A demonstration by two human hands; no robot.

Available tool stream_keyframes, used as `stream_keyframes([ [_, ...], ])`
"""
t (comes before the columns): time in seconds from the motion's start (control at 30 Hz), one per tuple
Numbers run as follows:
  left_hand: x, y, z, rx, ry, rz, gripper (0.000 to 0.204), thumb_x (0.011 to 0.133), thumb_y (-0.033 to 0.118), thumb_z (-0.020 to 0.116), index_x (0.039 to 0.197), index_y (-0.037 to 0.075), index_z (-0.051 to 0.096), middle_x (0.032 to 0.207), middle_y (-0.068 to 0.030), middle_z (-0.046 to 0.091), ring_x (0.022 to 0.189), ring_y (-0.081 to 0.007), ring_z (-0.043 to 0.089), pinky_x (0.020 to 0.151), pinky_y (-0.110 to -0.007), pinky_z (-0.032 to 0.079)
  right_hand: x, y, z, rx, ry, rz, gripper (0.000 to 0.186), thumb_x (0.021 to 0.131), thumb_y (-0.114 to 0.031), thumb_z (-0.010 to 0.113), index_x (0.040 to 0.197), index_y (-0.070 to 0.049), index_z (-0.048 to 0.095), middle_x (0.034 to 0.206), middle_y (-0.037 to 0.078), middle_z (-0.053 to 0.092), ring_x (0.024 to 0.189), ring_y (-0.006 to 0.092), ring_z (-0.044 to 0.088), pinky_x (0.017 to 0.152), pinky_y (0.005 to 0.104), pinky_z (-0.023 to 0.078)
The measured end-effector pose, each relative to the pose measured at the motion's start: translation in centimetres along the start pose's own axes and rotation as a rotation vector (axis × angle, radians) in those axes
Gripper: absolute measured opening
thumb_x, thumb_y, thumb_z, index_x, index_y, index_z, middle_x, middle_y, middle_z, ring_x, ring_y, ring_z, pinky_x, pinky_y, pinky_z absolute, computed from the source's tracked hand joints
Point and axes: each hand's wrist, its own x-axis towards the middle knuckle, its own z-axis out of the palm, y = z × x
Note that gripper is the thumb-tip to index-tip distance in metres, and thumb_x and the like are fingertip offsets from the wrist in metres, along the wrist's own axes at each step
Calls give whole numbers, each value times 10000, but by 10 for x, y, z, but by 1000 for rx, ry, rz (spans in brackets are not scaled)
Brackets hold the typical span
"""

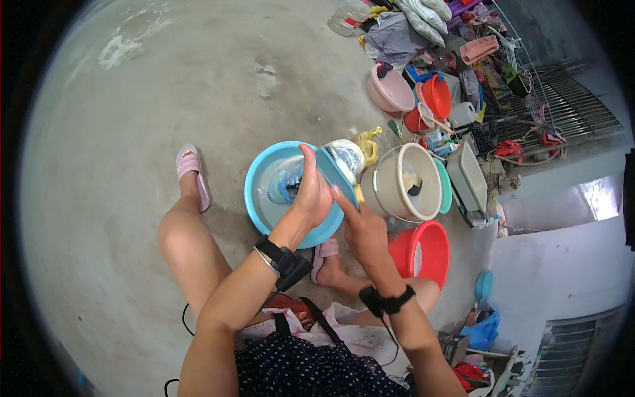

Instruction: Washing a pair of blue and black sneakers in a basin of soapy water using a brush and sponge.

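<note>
Over the light-blue basin (251, 198), a long, flat blue thing with a whitish edge (338, 173) stands tilted; I cannot make out its kind. My left hand (312, 192) lies against it, thumb stretched up, its other fingers hidden behind it. From the right, my right hand (365, 230) meets its lower part, with the index finger extended and the others curled. What those curled fingers hold, if anything, is hidden. A small yellowish piece (359, 194) shows just above them. In the basin sits a blue, see-through thing (281, 188) with dark patches, partly covered by my left hand.
Right of the basin stand a beige bucket (376, 192), a red bucket (438, 248) and a yellow container (368, 147). A pink basin (390, 92) and an orange-red basin (436, 98) are farther back, beside heaped clothes (397, 36). My slippered feet flank the blue basin on the concrete floor (126, 218).
</note>
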Motion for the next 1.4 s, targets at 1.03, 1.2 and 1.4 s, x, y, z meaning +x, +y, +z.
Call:
stream_keyframes([
  [1.03,1,12,-1,60,-41,45,927,861,728,200,1363,-46,288,1352,-159,422,1247,-258,421,1052,-406,320,-18,21,10,214,14,-7,464,805,-22,541,1221,-221,591,695,221,573,597,387,568,558,468,436],
  [1.2,0,6,-6,55,-20,48,879,876,706,212,1342,-33,313,1336,-140,436,1237,-256,427,1042,-405,335,35,3,12,137,-92,-1,497,794,8,536,1250,-186,569,765,227,598,635,378,591,597,463,453],
  [1.4,-1,14,6,62,3,37,897,885,696,207,1375,-51,276,1381,-138,403,1241,-248,424,1049,-397,326,1,20,13,306,-82,61,503,793,51,503,1244,-158,576,847,256,598,746,389,620,709,405,489],
])
